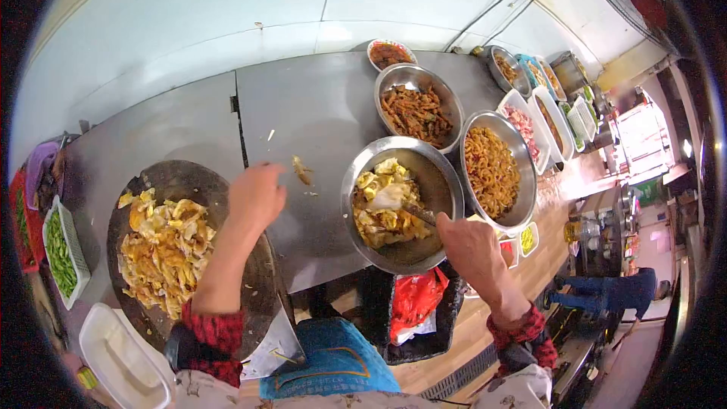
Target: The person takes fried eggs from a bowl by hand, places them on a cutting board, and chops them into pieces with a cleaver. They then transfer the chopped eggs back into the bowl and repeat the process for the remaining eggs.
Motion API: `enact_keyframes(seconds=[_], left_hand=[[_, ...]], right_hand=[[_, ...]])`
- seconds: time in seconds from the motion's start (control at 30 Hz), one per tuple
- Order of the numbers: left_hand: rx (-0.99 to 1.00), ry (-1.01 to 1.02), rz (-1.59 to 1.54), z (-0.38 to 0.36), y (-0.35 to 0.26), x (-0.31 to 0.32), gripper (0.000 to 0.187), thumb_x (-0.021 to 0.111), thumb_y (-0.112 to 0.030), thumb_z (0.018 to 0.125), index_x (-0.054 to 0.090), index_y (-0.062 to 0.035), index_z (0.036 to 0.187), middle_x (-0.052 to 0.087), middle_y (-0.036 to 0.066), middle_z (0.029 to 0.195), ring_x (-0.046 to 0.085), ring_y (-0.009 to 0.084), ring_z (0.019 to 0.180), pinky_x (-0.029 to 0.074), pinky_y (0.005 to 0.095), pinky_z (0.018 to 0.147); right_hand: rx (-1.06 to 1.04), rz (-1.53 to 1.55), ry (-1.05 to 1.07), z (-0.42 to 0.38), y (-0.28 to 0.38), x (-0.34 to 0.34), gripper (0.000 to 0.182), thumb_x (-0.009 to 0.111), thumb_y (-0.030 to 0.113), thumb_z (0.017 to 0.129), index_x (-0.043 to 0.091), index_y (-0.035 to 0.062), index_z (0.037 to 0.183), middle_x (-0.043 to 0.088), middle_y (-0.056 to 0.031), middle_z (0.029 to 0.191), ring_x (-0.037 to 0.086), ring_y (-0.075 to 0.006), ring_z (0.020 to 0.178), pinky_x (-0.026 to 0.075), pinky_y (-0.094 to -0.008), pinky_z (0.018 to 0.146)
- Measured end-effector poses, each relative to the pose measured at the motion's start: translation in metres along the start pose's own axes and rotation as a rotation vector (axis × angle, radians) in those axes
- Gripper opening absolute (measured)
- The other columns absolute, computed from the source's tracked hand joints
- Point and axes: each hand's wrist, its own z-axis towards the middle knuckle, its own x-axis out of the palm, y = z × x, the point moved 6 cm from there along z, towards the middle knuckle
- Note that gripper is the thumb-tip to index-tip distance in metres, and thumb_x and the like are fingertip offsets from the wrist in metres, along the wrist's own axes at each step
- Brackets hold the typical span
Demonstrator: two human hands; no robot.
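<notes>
My left hand (257, 193) is over the grey metal table, seen from the back, with a finger stretched out and the others partly curled. A small piece of fried egg (301, 170) is just past its fingertips, apart from them. My right hand (471, 248) is closed around the handle of a knife (421, 214), whose dark blade reaches into a steel bowl (365, 246). Chopped fried egg (385, 204) covers the bowl's left side, against the blade. More chopped fried egg (168, 246) lies heaped on a round wooden chopping block (144, 174) left of my left forearm.
Behind the bowl stand a bowl of brown fried strips (416, 112) and a bowl of reddish-brown food (491, 170). Green peppers (60, 254) fill a basket at far left, near a white tub (121, 356). A black bin (420, 307) stands below. A person (613, 289) is at right.
</notes>
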Motion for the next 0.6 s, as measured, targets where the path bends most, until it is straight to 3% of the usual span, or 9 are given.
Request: enact_keyframes(seconds=[0.1,0.17,0.27,0.37,0.43,0.5,0.53,0.57,0.6], left_hand=[[0.076,0.083,0.149,0.041,-0.006,0.066,0.022,0.058,-0.010,0.080,0.064,-0.0096,0.101,0.059,0.014,0.110,0.060,0.0312,0.100,0.050,0.0440,0.080],[0.131,0.079,0.238,0.052,-0.010,0.093,0.020,0.057,-0.010,0.081,0.064,-0.0107,0.099,0.058,0.015,0.111,0.059,0.0321,0.101,0.050,0.0447,0.079],[0.139,0.067,0.230,0.061,-0.013,0.115,0.018,0.054,-0.015,0.084,0.064,-0.0105,0.099,0.055,0.017,0.115,0.058,0.0335,0.102,0.049,0.0464,0.079],[0.205,-0.037,0.161,0.076,0.000,0.143,0.018,0.051,-0.018,0.087,0.062,-0.0088,0.098,0.058,0.019,0.107,0.060,0.0338,0.096,0.050,0.0448,0.077],[0.006,-0.101,-0.108,0.083,0.019,0.144,0.015,0.056,-0.018,0.084,0.061,-0.0073,0.093,0.060,0.019,0.095,0.060,0.0356,0.086,0.049,0.0438,0.072],[0.068,-0.128,-0.094,0.084,0.017,0.121,0.014,0.058,-0.018,0.082,0.060,-0.0066,0.090,0.060,0.019,0.089,0.060,0.0362,0.083,0.049,0.0437,0.071],[0.132,-0.148,-0.086,0.080,0.006,0.095,0.014,0.061,-0.018,0.080,0.060,-0.0059,0.087,0.061,0.019,0.084,0.060,0.0368,0.079,0.048,0.0435,0.070],[0.102,-0.146,-0.185,0.074,-0.009,0.066,0.014,0.062,-0.018,0.079,0.060,-0.0052,0.086,0.061,0.018,0.082,0.060,0.0358,0.079,0.048,0.0433,0.070],[0.062,-0.153,-0.284,0.065,-0.028,0.039,0.015,0.064,-0.018,0.078,0.060,-0.0046,0.084,0.061,0.017,0.080,0.060,0.0349,0.078,0.048,0.0432,0.070]], right_hand=[[-0.060,-0.027,-0.088,-0.002,-0.003,-0.016,0.005,0.054,0.007,0.080,0.050,0.0052,0.083,0.060,-0.0138,0.063,0.065,-0.0292,0.059,0.051,-0.0381,0.050],[-0.164,-0.060,0.031,-0.007,-0.004,-0.016,0.007,0.055,0.004,0.079,0.051,0.0043,0.086,0.063,-0.0124,0.067,0.067,-0.0273,0.062,0.052,-0.0366,0.050],[-0.019,-0.155,0.076,-0.015,-0.012,-0.033,0.005,0.054,0.007,0.082,0.052,0.0052,0.086,0.063,-0.0119,0.066,0.066,-0.0266,0.060,0.052,-0.0364,0.049],[0.077,-0.140,0.046,-0.026,-0.028,-0.043,0.005,0.052,0.011,0.084,0.052,0.0064,0.087,0.062,-0.0125,0.064,0.066,-0.0274,0.058,0.052,-0.0383,0.048],[0.146,-0.044,0.014,-0.035,-0.039,-0.038,0.009,0.056,0.013,0.084,0.052,0.0055,0.088,0.062,-0.0133,0.064,0.065,-0.0298,0.058,0.051,-0.0402,0.050],[0.212,0.273,-0.214,-0.048,-0.046,-0.041,0.011,0.058,0.013,0.085,0.052,0.0039,0.085,0.062,-0.0137,0.066,0.064,-0.0340,0.059,0.049,-0.0434,0.051],[0.305,0.424,-0.212,-0.055,-0.052,-0.034,0.012,0.060,0.013,0.085,0.056,0.0032,0.089,0.063,-0.0153,0.071,0.064,-0.0294,0.061,0.050,-0.0403,0.057],[0.286,0.439,-0.212,-0.061,-0.049,-0.027,0.012,0.060,0.013,0.085,0.056,0.0032,0.089,0.063,-0.0153,0.071,0.064,-0.0294,0.061,0.050,-0.0403,0.057],[0.368,0.552,-0.331,-0.067,-0.053,-0.023,0.010,0.058,0.008,0.085,0.058,0.0014,0.092,0.061,-0.0106,0.067,0.059,-0.0225,0.057,0.046,-0.0362,0.054]])
